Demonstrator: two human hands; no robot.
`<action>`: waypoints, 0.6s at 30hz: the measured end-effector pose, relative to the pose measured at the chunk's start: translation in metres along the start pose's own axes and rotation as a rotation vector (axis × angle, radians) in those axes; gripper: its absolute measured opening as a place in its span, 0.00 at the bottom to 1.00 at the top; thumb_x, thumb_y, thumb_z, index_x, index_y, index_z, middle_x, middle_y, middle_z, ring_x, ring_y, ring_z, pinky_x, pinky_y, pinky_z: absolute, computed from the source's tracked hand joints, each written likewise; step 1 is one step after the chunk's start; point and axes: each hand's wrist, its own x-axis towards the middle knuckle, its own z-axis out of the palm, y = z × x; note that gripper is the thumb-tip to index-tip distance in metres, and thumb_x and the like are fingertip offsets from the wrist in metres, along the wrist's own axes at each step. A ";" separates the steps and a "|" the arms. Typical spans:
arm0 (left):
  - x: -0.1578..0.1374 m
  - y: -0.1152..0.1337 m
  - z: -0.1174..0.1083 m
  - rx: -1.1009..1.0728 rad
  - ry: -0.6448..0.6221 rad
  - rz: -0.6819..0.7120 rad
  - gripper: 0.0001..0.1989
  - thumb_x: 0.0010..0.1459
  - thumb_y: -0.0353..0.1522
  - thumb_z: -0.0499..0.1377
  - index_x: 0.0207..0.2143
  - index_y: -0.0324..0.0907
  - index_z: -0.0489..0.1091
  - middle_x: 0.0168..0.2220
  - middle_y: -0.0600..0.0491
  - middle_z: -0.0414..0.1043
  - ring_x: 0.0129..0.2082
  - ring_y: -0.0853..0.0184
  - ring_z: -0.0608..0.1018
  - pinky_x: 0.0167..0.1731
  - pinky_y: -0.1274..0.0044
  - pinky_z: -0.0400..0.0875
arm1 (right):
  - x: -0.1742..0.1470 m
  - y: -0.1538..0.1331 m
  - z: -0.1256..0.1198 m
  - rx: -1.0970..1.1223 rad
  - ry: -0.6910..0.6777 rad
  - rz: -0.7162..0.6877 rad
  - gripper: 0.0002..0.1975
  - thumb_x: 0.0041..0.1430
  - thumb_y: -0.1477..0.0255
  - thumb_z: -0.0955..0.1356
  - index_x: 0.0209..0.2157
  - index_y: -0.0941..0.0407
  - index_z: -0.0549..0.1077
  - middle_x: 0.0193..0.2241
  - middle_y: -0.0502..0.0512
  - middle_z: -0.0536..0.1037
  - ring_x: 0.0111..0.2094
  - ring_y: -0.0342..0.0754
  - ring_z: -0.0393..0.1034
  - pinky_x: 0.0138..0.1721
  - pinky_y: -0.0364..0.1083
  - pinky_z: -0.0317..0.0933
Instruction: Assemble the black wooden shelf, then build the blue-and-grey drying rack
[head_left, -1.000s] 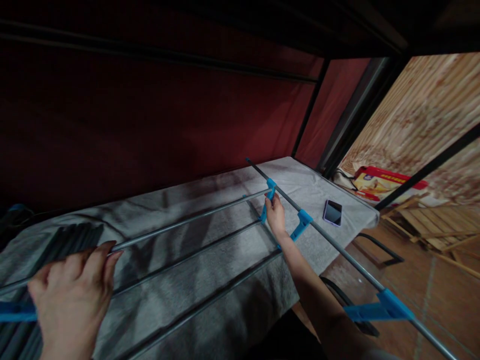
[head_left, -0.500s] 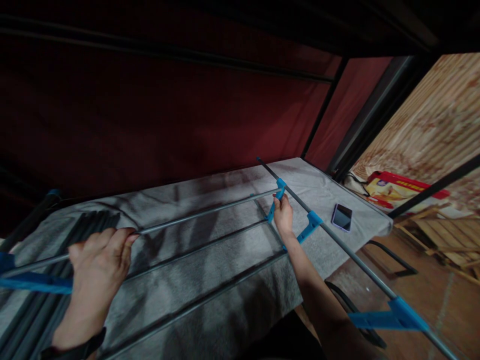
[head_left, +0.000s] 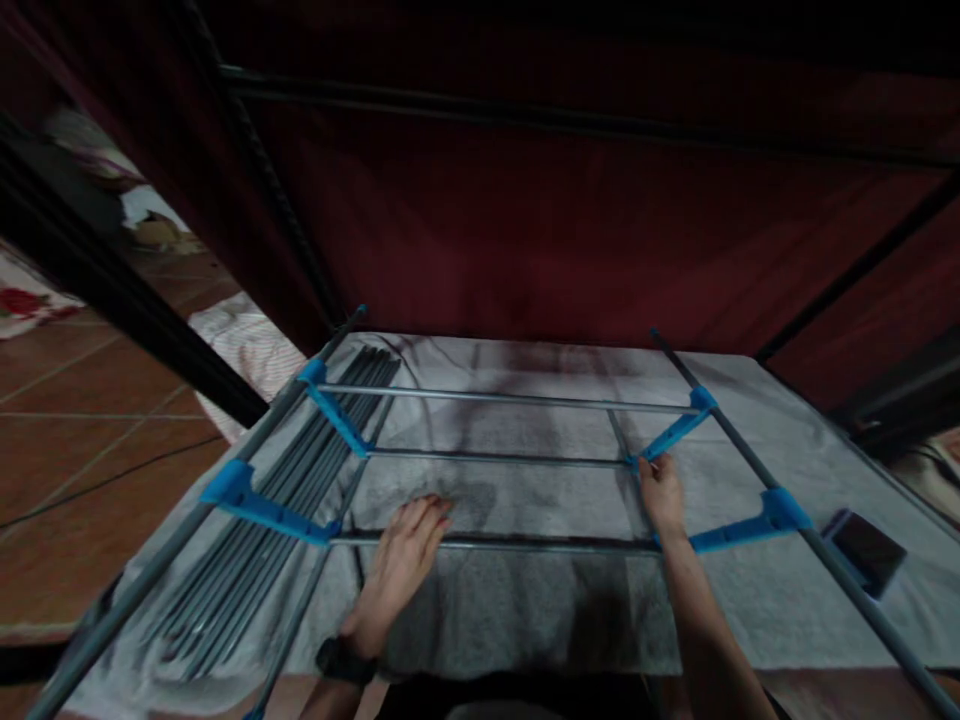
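Note:
A rack frame of grey metal tubes with blue plastic brackets stands over the cloth-covered surface. My right hand has its fingers closed at the lower end of the far right blue bracket, beside the middle crossbar. Over the near crossbar, toward its left end, is my left hand. Its fingers are stretched out and hold nothing; whether they touch the tube I cannot tell. Another blue bracket joins the left side tubes.
Loose grey tubes lie bundled at the left. A phone rests at the right on the grey cloth. Behind stands a dark red fabric wall with dark bars. Tiled floor shows at far left.
The view has swung left. My left hand has let go of the far crossbar and moved to the near one. My right hand has slid down to the bracket's lower end.

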 end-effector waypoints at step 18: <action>-0.071 0.005 0.002 -0.044 -0.367 -0.087 0.20 0.65 0.25 0.53 0.54 0.50 0.73 0.46 0.50 0.75 0.49 0.60 0.75 0.54 0.63 0.70 | -0.028 0.010 -0.020 -0.478 -0.081 0.063 0.22 0.68 0.66 0.56 0.56 0.63 0.65 0.34 0.68 0.79 0.34 0.61 0.75 0.34 0.53 0.63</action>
